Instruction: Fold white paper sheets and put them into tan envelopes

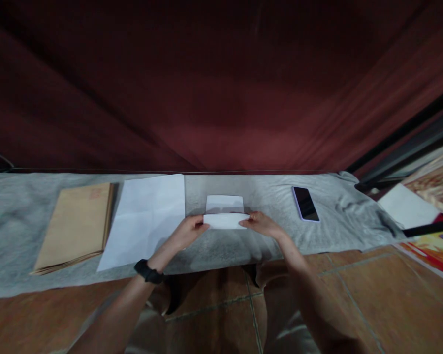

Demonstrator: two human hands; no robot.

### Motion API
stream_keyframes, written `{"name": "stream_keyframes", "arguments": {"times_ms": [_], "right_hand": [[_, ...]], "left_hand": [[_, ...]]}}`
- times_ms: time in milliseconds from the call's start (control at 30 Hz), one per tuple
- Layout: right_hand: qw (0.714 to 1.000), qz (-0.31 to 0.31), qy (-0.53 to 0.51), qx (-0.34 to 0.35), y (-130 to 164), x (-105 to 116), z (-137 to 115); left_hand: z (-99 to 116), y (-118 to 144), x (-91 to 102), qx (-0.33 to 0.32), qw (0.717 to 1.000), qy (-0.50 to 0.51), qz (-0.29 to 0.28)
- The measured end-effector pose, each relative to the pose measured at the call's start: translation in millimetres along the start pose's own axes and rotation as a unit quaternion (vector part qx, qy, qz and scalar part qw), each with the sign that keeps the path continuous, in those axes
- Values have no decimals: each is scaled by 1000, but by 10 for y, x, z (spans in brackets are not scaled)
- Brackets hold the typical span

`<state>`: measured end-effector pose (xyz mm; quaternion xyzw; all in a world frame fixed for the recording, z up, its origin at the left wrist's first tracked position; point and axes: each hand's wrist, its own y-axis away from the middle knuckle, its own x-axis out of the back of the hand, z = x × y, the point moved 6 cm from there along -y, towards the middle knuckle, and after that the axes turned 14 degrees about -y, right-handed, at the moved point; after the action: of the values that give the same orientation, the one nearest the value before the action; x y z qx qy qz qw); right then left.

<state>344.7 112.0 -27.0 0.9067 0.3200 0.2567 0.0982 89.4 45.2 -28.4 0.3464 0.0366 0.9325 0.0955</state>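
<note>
I am looking down on a wrinkled grey cloth (40,206) that is lying spread over a brown tiled floor (354,285), with a dark red draped curtain (221,88) hanging behind it. At the left of the cloth a flat stack of tan paper envelopes (74,226) is lying, and just beside it, touching or slightly overlapping its right edge, a large white creased sheet of paper (143,219) is lying open. Off to the right, well apart from my hands, a slim phone with a dark screen and a pale lilac case (305,203) is resting face up. Farther right, past the cloth's edge, I am seeing a white sheet (406,206) and some brightly coloured printed material (433,248), too blurred to read. Nothing is standing between my hands and the piece I am working on.

That piece is a small white folded sheet of paper (225,212), lying at the middle of the cloth between the large sheet and the phone. Its near part is folding up into a narrow horizontal band, with a flat panel showing behind it. My left hand (187,232), with a black band (149,272) on its wrist, is pinching the band's left end, and my right hand (262,224) is pinching its right end.
</note>
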Motion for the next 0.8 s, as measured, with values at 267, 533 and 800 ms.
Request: {"name": "stream_keyframes", "arguments": {"times_ms": [267,533,800], "right_hand": [[996,70,10,47,-167,0,-16],[988,126,83,-13,-224,-11,-39],[971,158,173,-55,-273,-31,-69]], "left_hand": [[25,-126,89,39,984,-107,140],[64,-186,117,133,955,-221,144],[153,-238,122,199,931,-283,117]]}}
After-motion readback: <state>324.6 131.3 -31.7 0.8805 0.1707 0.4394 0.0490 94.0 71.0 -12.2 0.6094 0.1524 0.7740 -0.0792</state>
